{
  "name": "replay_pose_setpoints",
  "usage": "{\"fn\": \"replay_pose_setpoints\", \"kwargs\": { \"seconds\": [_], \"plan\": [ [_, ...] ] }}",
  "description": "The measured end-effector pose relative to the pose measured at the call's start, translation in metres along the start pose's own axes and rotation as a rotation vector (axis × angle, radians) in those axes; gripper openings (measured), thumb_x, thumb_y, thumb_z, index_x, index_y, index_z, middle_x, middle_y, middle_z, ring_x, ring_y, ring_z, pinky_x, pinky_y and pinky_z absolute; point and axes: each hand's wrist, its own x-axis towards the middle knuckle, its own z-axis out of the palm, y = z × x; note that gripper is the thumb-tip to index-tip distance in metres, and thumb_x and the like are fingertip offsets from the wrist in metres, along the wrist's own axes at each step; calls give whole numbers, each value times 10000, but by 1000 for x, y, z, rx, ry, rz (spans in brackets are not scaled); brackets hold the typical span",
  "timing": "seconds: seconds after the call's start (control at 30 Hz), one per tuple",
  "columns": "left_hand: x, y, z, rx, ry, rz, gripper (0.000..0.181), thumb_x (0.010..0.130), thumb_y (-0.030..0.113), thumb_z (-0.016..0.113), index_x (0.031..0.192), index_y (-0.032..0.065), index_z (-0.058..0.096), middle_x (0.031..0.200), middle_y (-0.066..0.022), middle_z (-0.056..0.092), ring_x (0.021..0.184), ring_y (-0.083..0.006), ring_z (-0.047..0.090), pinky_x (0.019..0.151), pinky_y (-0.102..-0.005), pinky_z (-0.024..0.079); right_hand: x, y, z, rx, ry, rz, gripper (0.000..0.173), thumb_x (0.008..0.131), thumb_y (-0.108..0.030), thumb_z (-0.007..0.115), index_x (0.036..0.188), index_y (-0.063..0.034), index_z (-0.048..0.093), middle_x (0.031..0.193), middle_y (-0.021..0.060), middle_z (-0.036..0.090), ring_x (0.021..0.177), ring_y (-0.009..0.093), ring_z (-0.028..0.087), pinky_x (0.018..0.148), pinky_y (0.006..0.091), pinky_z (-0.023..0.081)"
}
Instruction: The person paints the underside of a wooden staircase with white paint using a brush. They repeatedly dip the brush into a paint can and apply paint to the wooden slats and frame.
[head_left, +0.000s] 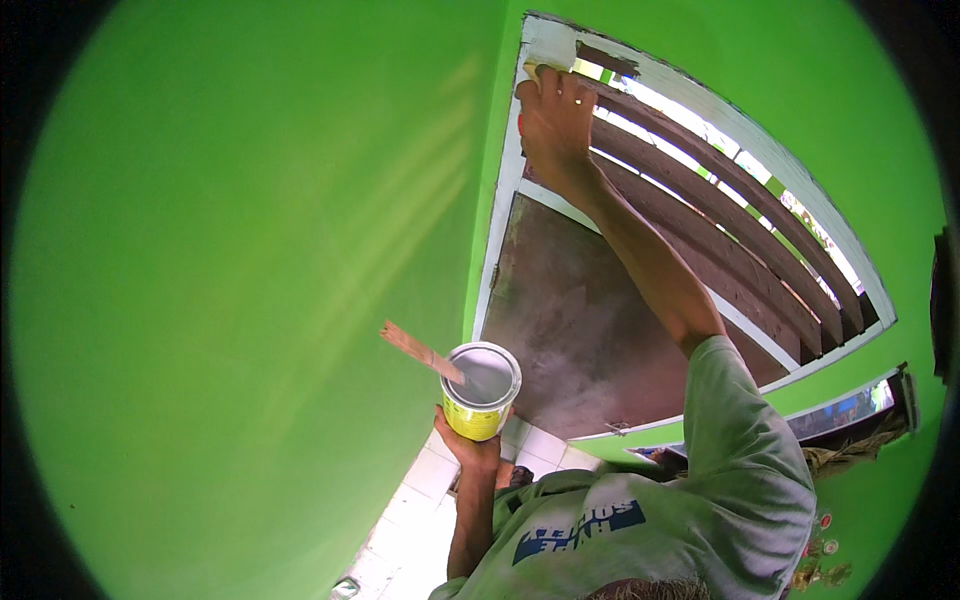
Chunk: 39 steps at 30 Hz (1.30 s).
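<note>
My left hand (469, 448) holds a paint can (476, 422) with a yellow label from below. Pale paint (491, 375) fills part of the can, and a wooden stick (420, 352) leans out over its rim to the left. Stretched up high, my right hand (556, 116) grips what looks like a paintbrush (533, 69); the fingers hide most of it, and a bit of red shows beside the palm. The brush is at the upper left corner of a white frame (551, 45) around brown louvre slats (660, 142).
A brown door panel (562, 300) stands below the slats, with a latch (617, 428) at its lower edge. Green wall (262, 262) fills the left side. White floor tiles (420, 480) lie below. At right, a narrow mirror or glass pane (840, 412) adjoins crumpled cloth (855, 450).
</note>
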Motion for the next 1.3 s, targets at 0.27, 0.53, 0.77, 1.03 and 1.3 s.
{"fn": "replay_pose_setpoints", "kwargs": {
  "seconds": [0.27, 0.53, 0.77, 1.03, 1.3],
  "plan": [
    [6, -8, -6, 13, -87, -33, 718, 963, 710, 278, 1481, 239, 432, 1446, -53, 522, 1256, -313, 562, 933, -601, 465, -19, 27, -24, -27, -103, 2, 344, 764, -47, 697, 1099, -71, 627, 1259, 140, 524, 1154, 319, 468, 898, 503, 350],
    [2, -7, -3, 43, -33, -43, 726, 951, 722, 291, 1484, 249, 428, 1463, -43, 506, 1285, -314, 542, 958, -625, 444, -32, 37, -24, -38, -50, 28, 355, 764, -58, 702, 1109, -64, 618, 1282, 140, 529, 1182, 332, 476, 923, 521, 367],
    [5, -6, -3, 47, -66, -29, 715, 948, 718, 303, 1477, 256, 435, 1461, -42, 506, 1279, -309, 544, 961, -631, 442, -36, 51, -34, -110, -41, 4, 367, 761, -77, 729, 1107, -71, 606, 1282, 127, 532, 1204, 332, 477, 945, 536, 373],
    [2, -5, -2, 53, -57, -44, 726, 947, 723, 308, 1476, 243, 438, 1447, -51, 522, 1269, -318, 557, 962, -627, 446, -49, 61, -47, -179, -100, 8, 451, 728, -72, 775, 1139, -69, 591, 1334, 125, 508, 1217, 317, 482, 950, 523, 390],
    [0, -8, 0, 46, -42, -76, 728, 953, 718, 294, 1498, 253, 418, 1468, -51, 507, 1311, -324, 529, 978, -634, 438, -42, 84, -83, 3, -148, -19, 380, 790, -131, 754, 1143, -50, 638, 1270, 141, 587, 1161, 312, 555, 945, 488, 436]
  ]
}}
